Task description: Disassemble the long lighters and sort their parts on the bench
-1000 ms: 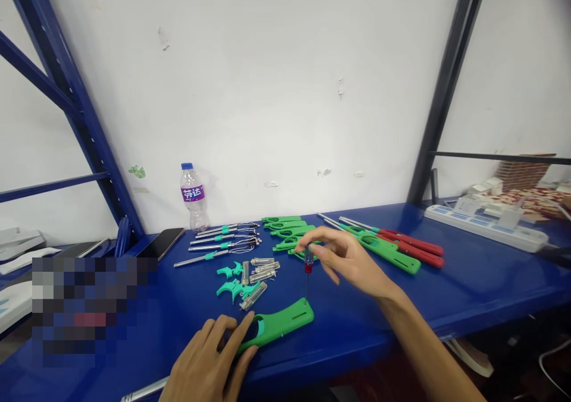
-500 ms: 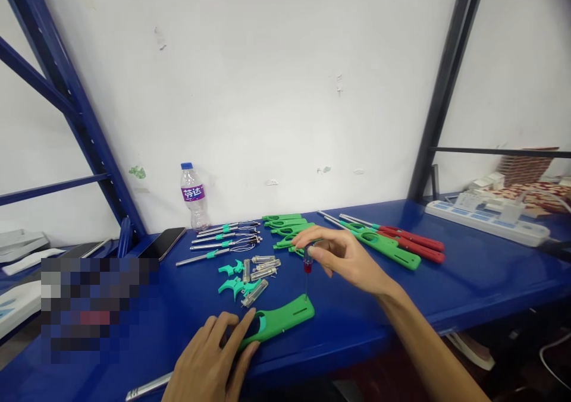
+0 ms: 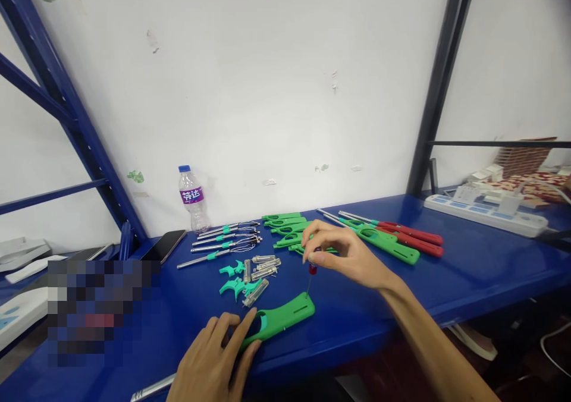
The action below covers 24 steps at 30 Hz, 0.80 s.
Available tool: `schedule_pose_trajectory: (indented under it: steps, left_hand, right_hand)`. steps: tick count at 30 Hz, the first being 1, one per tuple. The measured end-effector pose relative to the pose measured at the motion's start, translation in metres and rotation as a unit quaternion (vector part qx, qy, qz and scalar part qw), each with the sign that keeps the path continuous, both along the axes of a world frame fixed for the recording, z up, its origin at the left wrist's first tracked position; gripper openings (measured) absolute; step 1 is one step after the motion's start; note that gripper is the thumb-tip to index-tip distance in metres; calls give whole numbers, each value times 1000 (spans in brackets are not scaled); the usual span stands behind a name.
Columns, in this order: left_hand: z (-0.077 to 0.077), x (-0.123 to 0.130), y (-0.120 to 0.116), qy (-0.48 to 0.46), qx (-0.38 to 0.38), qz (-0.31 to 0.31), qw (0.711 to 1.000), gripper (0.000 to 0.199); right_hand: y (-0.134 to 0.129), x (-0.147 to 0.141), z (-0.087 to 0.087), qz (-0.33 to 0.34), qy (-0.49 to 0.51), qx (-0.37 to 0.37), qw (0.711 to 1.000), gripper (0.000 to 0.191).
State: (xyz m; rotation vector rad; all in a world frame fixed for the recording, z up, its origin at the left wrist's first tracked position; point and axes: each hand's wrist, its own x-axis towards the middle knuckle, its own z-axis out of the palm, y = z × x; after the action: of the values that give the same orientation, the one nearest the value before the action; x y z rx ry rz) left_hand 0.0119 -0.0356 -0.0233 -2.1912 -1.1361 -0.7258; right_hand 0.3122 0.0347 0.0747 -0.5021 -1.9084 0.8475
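Observation:
My left hand (image 3: 218,351) is closed on a green long-nosed lighter (image 3: 285,317) at the front of the blue table; its metal tube (image 3: 154,387) sticks out to the left beyond the hand. Between the fingers of my right hand (image 3: 341,252) is a small screwdriver (image 3: 313,268) with a dark red handle. The screwdriver leans slightly, and its tip meets the far right end of the lighter's handle. Just behind lie turquoise triggers (image 3: 232,287) and several clear fuel tanks (image 3: 256,293). Part of the green shells (image 3: 285,228) behind is hidden by my right hand.
Several metal lighter tubes with wires (image 3: 209,258) lie at the back left, near a plastic bottle (image 3: 191,197) and a phone (image 3: 163,246). Whole green lighters (image 3: 392,248) and red lighters (image 3: 414,241) lie to the right. A white power strip (image 3: 486,214) sits farther right.
The screwdriver has gone from nearly upright to a slight tilt, its handle shifting right with my right hand. My left hand keeps the lighter in place. The view has shifted slightly.

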Motion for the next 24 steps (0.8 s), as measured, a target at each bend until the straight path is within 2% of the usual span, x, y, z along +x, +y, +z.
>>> schedule_pose_trajectory:
  steps: [3, 7, 11, 13, 17, 22, 24]
  left_hand:
    - [2, 0, 1, -1, 11, -3, 1000, 43]
    - [1, 0, 1, -5, 10, -6, 1000, 42]
    - [0, 1, 0, -19, 3, -10, 1000, 41]
    - [1, 1, -1, -22, -8, -13, 1000, 41]
    - [2, 2, -2, -23, -18, -16, 999, 40]
    - [2, 2, -2, -13, 10, -12, 1000, 40]
    - [1, 1, -1, -6, 31, -9, 999, 42]
  right_hand:
    - [0, -1, 1, 14, -20, 15, 1000, 20]
    - [-1, -2, 0, 44, -25, -7, 999, 28]
    - [0, -4, -3, 10, -33, 4, 999, 13]
    - [1, -5, -5, 13, -23, -19, 999, 12]
    - [1, -9, -5, 76, -10, -63, 995, 23]
    - [-3, -11, -5, 166, -36, -114, 979, 14]
    - [-3, -8, -5, 183, -30, -115, 976, 12]
